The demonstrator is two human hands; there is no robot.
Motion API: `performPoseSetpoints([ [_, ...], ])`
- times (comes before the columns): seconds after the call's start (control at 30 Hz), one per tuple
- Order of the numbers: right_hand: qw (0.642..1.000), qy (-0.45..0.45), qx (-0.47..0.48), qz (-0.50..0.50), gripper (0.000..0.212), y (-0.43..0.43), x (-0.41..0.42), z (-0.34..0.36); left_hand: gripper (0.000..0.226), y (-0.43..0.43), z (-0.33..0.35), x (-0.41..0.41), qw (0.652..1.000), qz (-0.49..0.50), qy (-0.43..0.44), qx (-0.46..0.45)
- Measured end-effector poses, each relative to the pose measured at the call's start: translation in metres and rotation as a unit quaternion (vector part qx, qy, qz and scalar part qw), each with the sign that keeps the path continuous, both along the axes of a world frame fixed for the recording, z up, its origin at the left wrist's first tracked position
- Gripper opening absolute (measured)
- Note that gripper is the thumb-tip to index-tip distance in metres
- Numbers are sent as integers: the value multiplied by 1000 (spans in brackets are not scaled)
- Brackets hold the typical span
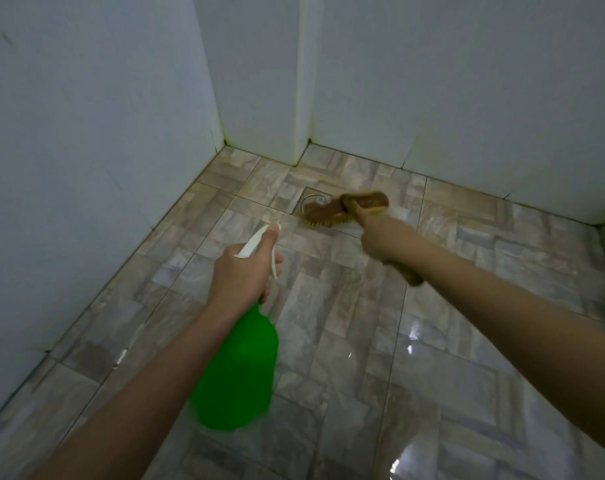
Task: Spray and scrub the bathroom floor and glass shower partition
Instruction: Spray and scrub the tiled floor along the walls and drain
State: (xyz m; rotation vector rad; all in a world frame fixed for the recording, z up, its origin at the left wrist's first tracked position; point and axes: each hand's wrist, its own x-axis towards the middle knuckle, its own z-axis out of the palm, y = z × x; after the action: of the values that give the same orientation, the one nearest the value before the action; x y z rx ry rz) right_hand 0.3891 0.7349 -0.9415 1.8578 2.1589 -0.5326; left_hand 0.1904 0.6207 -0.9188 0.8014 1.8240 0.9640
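Outstretched hands (242,271) (377,240) grip bottle (238,368), brush (328,213).

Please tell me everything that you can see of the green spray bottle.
The spray bottle has a bright green body that looks like plastic, wide at the bottom and narrow at the neck, with a white spray head and a thin white trigger. The left hand grips its neck, with the thumb along the head. It is held tilted above the tiled floor, its nozzle pointing forward toward the floor drain. Only that hand touches it. Its fill level cannot be told.
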Motion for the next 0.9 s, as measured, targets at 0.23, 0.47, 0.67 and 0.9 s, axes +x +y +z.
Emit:
performPoseSetpoints([
  [0.23,999,-46,-17,-4,93,21,-35,-5,52,-5,13,-4,1000,-2,-4,24],
  [0.47,999,-40,29,-21,98,33,-43,-14,61,-14,18,-17,999,-9,7,40],
  [0.67,999,4,32,-35,91,51,-28,-11,50,-18,13,-29,998,-16,-2,58],
  [0.9,999,-29,38,15,90,16,-25,-18,39,-18,2,-34,999,-8,-15,49],
])
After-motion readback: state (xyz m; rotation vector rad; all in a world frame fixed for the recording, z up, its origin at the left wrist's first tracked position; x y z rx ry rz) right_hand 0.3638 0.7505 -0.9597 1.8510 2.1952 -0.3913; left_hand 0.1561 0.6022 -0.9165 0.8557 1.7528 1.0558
